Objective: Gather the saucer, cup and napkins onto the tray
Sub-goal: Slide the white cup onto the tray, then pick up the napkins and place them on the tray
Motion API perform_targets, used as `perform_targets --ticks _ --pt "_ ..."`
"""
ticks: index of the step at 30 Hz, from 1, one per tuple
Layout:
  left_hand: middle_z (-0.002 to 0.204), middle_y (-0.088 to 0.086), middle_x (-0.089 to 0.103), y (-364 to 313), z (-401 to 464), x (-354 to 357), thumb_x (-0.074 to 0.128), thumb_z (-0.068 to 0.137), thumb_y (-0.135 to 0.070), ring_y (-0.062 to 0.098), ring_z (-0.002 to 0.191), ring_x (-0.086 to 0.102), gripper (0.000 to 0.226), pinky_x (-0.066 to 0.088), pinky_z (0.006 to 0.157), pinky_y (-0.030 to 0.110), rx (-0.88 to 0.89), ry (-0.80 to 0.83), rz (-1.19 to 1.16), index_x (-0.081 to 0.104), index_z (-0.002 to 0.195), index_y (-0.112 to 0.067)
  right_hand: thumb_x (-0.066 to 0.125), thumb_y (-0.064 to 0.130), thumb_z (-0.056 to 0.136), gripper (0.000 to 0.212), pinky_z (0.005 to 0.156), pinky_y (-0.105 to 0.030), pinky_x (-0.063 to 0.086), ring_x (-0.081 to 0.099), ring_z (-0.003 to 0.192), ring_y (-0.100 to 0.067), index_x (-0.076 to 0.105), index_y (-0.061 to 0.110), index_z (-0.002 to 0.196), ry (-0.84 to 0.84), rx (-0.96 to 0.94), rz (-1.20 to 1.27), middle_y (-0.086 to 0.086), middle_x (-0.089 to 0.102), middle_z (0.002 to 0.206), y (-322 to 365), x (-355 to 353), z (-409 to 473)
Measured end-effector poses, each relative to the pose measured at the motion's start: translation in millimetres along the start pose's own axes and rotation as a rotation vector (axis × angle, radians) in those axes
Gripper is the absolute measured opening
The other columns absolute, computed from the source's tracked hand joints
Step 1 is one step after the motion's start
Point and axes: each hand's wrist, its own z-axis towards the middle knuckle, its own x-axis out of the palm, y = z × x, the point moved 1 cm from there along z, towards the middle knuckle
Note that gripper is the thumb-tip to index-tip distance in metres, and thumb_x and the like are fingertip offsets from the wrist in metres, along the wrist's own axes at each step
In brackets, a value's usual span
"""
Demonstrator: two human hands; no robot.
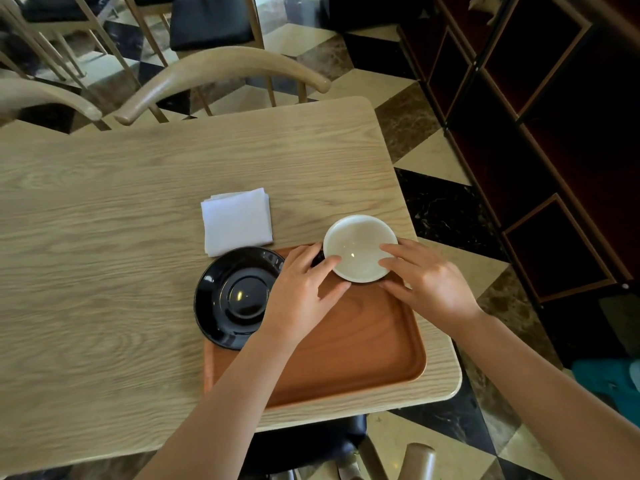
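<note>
A cup (356,249), white inside and dark outside, sits at the far edge of the reddish wooden tray (363,344). My left hand (304,292) grips its left side and my right hand (426,282) holds its right side. The black saucer (235,299) lies to the left, overlapping the tray's left rim and partly on the table. A stack of folded white napkins (237,221) rests on the table just beyond the saucer, off the tray.
The light wooden table (104,237) ends close to the tray on the right and near sides. Wooden chairs (214,69) stand at the far side. A dark shelving unit (554,133) lines the right, over a tiled floor.
</note>
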Motion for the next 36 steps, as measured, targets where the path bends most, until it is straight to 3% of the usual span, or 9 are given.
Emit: perform_targets --ticks 4,9,12,15,18,21,28,32,36 --pt "0.118 0.014 0.06 0.6 -1.8 -0.1 0.071 0.078 -0.028 0.032 0.108 0.053 0.039 0.047 0.089 0.04 0.004 0.029 0.003 0.063 0.111 -0.009 0.083 0.012 0.065 0.03 0.067 -0.042 0.06 0.064 0.104 -0.032 0.071 0.004 0.091 0.031 0.004 -0.019 -0.012 0.071 0.107 2.0 -4.3 2.5" --pt "0.136 0.013 0.049 7.2 -4.9 -17.6 0.05 0.089 -0.039 0.029 0.123 0.046 0.049 0.046 0.096 0.041 0.111 0.132 0.117 0.046 0.131 -0.014 0.077 0.027 0.074 0.035 0.092 -0.05 0.049 0.063 0.105 -0.032 0.069 0.004 0.1 -0.024 -0.052 -0.117 -0.014 0.07 0.107 10.1 -22.4 6.2" --pt "0.134 0.012 0.051 26.0 -0.7 -40.0 0.048 0.09 -0.033 0.027 0.123 0.048 0.045 0.044 0.098 0.041 0.163 0.059 0.202 0.046 0.131 -0.013 0.062 0.026 0.084 0.03 0.086 -0.044 0.053 0.064 0.1 -0.031 0.067 0.004 0.103 -0.172 -0.082 -0.065 -0.014 0.07 0.107 27.9 -30.4 27.8" --pt "0.134 0.016 0.052 57.6 7.3 -62.5 0.054 0.088 -0.026 0.031 0.124 0.047 0.045 0.04 0.1 0.044 0.113 -0.006 0.297 0.048 0.13 -0.011 0.061 0.022 0.084 0.031 0.085 -0.041 0.052 0.062 0.104 -0.031 0.064 0.007 0.111 -0.185 -0.127 -0.037 -0.013 0.068 0.112 54.9 -19.3 72.5" --pt "0.14 0.016 0.046 97.3 15.0 -77.7 0.056 0.088 -0.025 0.035 0.126 0.044 0.048 0.037 0.102 0.048 -0.07 0.027 0.35 0.045 0.133 -0.013 0.064 0.017 0.082 0.041 0.094 -0.044 0.045 0.051 0.121 -0.031 0.057 0.01 0.123 0.007 -0.093 -0.014 -0.014 0.056 0.131 73.1 11.6 117.9" --pt "0.149 0.014 0.032 135.7 18.4 -80.1 0.049 0.092 -0.026 0.033 0.135 0.031 0.049 0.029 0.106 0.046 -0.233 0.141 0.39 0.036 0.139 -0.018 0.051 0.027 0.09 0.053 0.107 -0.042 0.029 0.023 0.139 -0.023 0.034 0.02 0.14 0.297 -0.064 -0.1 -0.007 0.027 0.153 76.3 54.4 151.9" --pt "0.155 0.012 0.016 173.1 28.7 -68.5 0.041 0.095 -0.03 0.028 0.14 0.016 0.049 0.023 0.109 0.046 -0.26 0.381 0.474 0.029 0.141 -0.024 0.047 0.032 0.092 0.057 0.111 -0.043 0.026 0.01 0.142 -0.025 0.023 0.028 0.143 0.578 -0.157 -0.22 -0.007 0.006 0.158 75.7 116.1 185.5" --pt "0.146 0.016 0.032 169.1 32.9 -70.5 0.056 0.087 -0.024 0.034 0.128 0.034 0.058 0.034 0.101 0.042 -0.391 0.272 0.301 0.033 0.139 -0.016 0.045 0.033 0.093 0.053 0.111 -0.044 0.025 0.011 0.142 -0.026 0.025 0.029 0.142 0.61 -0.161 -0.204 -0.006 0.009 0.157 72.6 121.3 187.3" --pt "0.111 0.019 0.058 158.7 40.4 -69.7 0.057 0.074 -0.002 0.035 0.105 0.048 0.05 0.038 0.087 0.038 -0.62 0.072 -0.017 0.045 0.122 -0.002 0.041 0.032 0.095 0.049 0.111 -0.043 0.027 0.008 0.143 -0.021 0.026 0.03 0.142 0.601 -0.134 -0.157 -0.004 0.008 0.158 72.0 121.0 183.3"
